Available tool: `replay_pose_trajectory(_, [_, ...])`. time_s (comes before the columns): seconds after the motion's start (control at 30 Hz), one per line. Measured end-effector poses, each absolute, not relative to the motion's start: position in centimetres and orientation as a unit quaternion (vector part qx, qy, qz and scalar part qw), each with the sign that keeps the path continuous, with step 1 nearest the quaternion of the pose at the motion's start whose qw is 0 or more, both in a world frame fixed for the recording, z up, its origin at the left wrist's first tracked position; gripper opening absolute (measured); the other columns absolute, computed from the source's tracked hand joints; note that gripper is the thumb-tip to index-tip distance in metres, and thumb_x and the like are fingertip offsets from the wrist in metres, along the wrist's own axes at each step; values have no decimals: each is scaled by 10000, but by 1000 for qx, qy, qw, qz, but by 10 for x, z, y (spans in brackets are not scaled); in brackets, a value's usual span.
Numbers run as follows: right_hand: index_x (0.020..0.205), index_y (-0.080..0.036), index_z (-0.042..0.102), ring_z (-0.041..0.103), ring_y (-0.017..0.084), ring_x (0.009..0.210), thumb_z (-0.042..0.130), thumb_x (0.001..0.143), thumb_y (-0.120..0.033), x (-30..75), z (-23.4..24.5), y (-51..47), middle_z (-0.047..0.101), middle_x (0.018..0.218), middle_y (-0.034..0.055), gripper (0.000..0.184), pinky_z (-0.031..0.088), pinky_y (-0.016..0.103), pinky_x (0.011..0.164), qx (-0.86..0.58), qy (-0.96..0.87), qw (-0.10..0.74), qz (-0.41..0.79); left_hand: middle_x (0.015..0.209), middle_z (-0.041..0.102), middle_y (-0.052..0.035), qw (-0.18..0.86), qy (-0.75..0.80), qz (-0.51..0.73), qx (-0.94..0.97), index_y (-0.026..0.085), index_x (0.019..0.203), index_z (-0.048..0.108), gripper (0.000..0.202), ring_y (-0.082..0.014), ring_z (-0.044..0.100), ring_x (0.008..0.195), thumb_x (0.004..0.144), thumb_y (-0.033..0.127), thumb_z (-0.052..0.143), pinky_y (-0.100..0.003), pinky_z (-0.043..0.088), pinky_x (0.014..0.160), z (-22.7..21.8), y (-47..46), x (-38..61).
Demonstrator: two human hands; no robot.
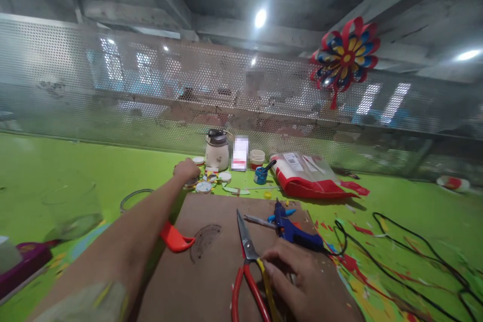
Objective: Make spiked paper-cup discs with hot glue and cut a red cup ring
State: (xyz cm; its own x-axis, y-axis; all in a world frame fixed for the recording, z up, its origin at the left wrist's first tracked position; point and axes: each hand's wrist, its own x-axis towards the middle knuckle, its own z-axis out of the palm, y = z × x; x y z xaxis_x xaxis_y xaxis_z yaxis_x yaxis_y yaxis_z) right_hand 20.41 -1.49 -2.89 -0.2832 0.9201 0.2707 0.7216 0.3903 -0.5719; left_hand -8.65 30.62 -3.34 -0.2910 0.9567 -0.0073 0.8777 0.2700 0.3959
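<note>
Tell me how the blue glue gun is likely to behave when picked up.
The blue glue gun looks like rigid plastic, so it would probably stay stiff and feel fairly light. Its black cord trails in loops over the green table, so it may drag or snag. Lying on its side on the brown board, it seems unlikely to roll.

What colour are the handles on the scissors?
Red. The scissors lie on the brown board by the right hand, clearest in the head view.
</note>
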Motion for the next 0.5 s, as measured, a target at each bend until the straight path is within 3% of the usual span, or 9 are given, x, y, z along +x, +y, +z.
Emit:
replay_pose_trajectory(0.33, [916,-256,706,727,154,781,529,946,-237,213,-37,-5,736,837,9,180,529,177,665,-503,-789,308,173,1265,627,-104,124,777,142,600,177,1256,602,375,-260,645,1077,923,345,643,-450,558,877,1,338,-113])
replay_pose_trajectory(0.5, [860,-255,695,713,136,704,576,898,-183,215,-47,3,733,788,-8,144,513,165,634,-509,-796,302,129,1272,623,-99,133,757,150,622,187,1259,602,378,-266,640,1093,915,335,655,-447,557,881,8,368,-97])
